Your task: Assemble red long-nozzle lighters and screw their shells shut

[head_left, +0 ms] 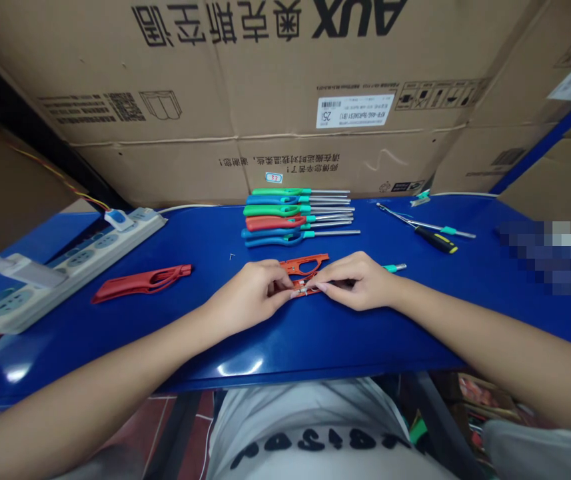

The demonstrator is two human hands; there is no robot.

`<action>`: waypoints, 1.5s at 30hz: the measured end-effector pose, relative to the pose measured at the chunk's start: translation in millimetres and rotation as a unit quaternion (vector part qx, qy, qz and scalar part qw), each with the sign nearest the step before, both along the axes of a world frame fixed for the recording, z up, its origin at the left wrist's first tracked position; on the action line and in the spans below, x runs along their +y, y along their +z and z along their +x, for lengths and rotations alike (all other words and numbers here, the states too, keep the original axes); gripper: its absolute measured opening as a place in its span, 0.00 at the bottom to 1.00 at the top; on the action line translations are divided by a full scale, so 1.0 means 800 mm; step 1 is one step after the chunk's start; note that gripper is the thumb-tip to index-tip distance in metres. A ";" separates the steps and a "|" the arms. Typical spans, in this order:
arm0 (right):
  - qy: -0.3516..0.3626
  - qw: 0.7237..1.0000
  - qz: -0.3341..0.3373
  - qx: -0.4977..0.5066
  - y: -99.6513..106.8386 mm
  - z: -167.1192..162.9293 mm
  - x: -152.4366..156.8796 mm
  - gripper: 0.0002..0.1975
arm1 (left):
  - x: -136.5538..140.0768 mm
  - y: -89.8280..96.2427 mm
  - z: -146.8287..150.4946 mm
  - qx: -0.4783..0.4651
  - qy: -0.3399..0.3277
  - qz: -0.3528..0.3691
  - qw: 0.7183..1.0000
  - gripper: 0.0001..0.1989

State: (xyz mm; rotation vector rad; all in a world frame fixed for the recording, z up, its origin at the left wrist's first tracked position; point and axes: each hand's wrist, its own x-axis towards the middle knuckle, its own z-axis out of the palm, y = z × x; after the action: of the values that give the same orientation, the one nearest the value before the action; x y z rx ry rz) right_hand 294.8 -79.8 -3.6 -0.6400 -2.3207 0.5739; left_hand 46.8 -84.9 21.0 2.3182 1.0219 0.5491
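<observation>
An orange lighter shell half (310, 291) lies open side up on the blue table, with small pale parts inside it. My left hand (250, 290) pinches its left end between thumb and fingers. My right hand (360, 283) is closed at the right part of the same shell, fingertips pressed together over the inner parts; what they pinch is hidden. Just behind, a second orange shell half (308, 264) with a trigger loop lies near both hands. A lighter tube with a turquoise collar (392, 268) sticks out beyond my right hand.
Several long lighters (272, 223) lie in a row at the back. A red shell half (142, 283) rests to the left, near a white power strip (72, 267). A screwdriver (435, 239) and metal tube (458, 233) lie right. A cardboard box (180, 160) stands behind.
</observation>
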 end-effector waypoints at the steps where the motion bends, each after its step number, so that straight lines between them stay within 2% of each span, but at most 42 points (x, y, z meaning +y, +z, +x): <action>1: 0.001 1.000 0.006 -0.003 0.000 0.000 0.000 0.11 | 0.000 0.000 0.000 0.001 0.001 -0.001 1.000 0.05; 7: 0.008 1.000 0.021 -0.008 -0.001 -0.001 0.003 0.12 | 0.001 0.000 0.002 0.005 0.003 -0.004 1.000 0.06; 11: 0.004 1.000 -0.017 -0.013 -0.001 0.000 0.003 0.12 | 0.001 0.002 0.001 0.007 0.000 0.007 1.000 0.06; 14: -0.035 0.997 -0.074 0.013 0.001 0.002 0.007 0.13 | -0.001 0.002 0.000 0.015 -0.006 0.027 1.000 0.05; 16: -0.085 0.992 -0.085 0.047 0.004 0.005 0.012 0.14 | -0.002 0.001 -0.001 0.017 -0.006 0.035 0.999 0.05; 18: -0.127 0.989 -0.053 0.062 0.007 0.009 0.018 0.13 | -0.003 0.000 -0.001 0.018 -0.004 0.033 0.999 0.06; 20: -0.139 0.990 -0.001 0.033 0.010 0.014 0.024 0.12 | -0.003 0.000 -0.002 0.020 -0.006 0.031 0.999 0.06; 24: -0.121 0.985 0.072 -0.097 0.012 0.024 0.029 0.19 | -0.002 0.001 -0.002 0.022 -0.018 0.041 0.999 0.06; 27: -0.129 0.970 0.086 -0.185 0.010 0.028 0.030 0.18 | -0.001 0.003 -0.003 0.029 -0.025 0.052 0.998 0.07; 34: -0.149 0.965 0.035 -0.212 0.012 0.035 0.034 0.05 | -0.002 0.003 -0.005 0.062 -0.023 0.056 0.996 0.08; 36: -0.147 0.962 0.027 -0.229 0.017 0.037 0.034 0.04 | -0.002 0.003 -0.004 0.060 -0.017 0.066 0.996 0.09; 39: -0.144 0.961 0.011 -0.235 0.024 0.038 0.033 0.06 | 0.000 0.002 -0.004 0.043 -0.001 0.119 0.992 0.11; 42: -0.167 0.969 -0.032 -0.178 0.027 0.034 0.029 0.10 | 0.005 0.001 -0.004 0.013 -0.001 0.187 0.982 0.13; 45: -0.188 0.971 -0.132 -0.068 0.030 0.027 0.024 0.13 | 0.011 -0.001 -0.007 0.004 -0.003 0.232 0.973 0.18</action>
State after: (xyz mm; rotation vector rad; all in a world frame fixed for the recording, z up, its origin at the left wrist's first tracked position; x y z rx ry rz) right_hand 316.8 -60.8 20.4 -1.2471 -2.1794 0.6806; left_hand 41.4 -76.0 20.3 2.7251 0.9674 0.8518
